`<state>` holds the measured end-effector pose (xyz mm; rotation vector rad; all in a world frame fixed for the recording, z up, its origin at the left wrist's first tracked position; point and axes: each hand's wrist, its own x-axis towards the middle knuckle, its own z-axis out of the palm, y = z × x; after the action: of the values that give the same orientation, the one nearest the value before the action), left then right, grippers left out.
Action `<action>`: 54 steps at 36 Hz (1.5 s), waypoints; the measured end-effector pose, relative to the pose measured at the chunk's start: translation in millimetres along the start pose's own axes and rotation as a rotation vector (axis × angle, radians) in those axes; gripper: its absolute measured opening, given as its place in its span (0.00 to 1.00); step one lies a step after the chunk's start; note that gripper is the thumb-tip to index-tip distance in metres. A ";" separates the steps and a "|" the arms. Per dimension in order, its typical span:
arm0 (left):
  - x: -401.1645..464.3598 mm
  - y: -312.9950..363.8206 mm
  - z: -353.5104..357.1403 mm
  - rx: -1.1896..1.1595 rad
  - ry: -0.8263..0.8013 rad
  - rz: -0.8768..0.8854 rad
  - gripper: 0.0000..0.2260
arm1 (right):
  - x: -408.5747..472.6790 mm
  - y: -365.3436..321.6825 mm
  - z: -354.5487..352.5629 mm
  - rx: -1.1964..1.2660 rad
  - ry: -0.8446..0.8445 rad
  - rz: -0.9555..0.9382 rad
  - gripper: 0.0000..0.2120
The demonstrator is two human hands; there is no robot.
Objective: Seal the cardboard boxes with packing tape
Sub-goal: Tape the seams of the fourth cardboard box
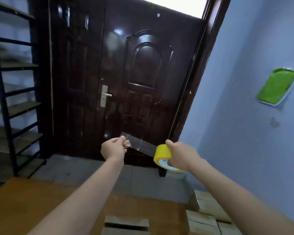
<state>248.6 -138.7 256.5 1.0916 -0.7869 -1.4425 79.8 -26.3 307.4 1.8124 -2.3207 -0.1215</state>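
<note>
Both hands work mid-air: the left hand pinches the tape's free end, the right hand grips the yellow roll, and the slack strip could fold onto itself above the near box.

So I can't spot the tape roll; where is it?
Right of centre, gripped in the right hand: the yellow tape roll, held up before the dark door.

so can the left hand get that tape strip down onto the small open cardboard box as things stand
Probably yes: the left hand pinches the clear tape strip from the yellow tape roll, and nothing lies between it and the small open cardboard box below.
</note>
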 end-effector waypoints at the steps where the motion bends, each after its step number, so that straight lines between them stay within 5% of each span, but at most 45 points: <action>1: -0.9 -3.4 -3.5 0.020 -0.002 0.013 0.05 | -1.0 1.3 7.0 -0.059 -0.049 0.011 0.18; 7: -6.8 -36.9 -11.6 -0.008 -0.050 -0.036 0.08 | 0.7 9.6 32.5 -0.202 -0.142 0.049 0.18; 17: -4.7 -54.4 -36.7 -0.072 -0.061 -0.118 0.07 | -16.6 30.3 83.7 0.205 0.411 0.030 0.18; 20: -12.6 -63.4 -38.8 -0.086 -0.055 -0.181 0.07 | -30.0 30.2 106.4 0.385 0.408 0.149 0.20; 26: -26.0 -106.8 -67.1 -0.038 -0.028 -0.265 0.04 | -63.4 37.3 157.1 0.358 0.409 0.064 0.27; 35: -31.3 -151.6 -88.9 0.012 -0.018 -0.305 0.06 | -98.1 13.6 210.6 1.120 0.238 0.498 0.20; 45: -24.4 -176.0 -119.5 0.055 0.055 -0.229 0.05 | -94.9 29.2 227.8 0.107 0.190 -0.094 0.35; 54: -19.2 -216.6 -138.2 0.039 0.090 -0.238 0.07 | -92.5 23.6 245.1 0.049 0.075 -0.173 0.33</action>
<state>297.2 -68.8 13.4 1.3059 -0.6397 -1.5688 29.2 55.7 62.6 2.0036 -2.1330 -0.0207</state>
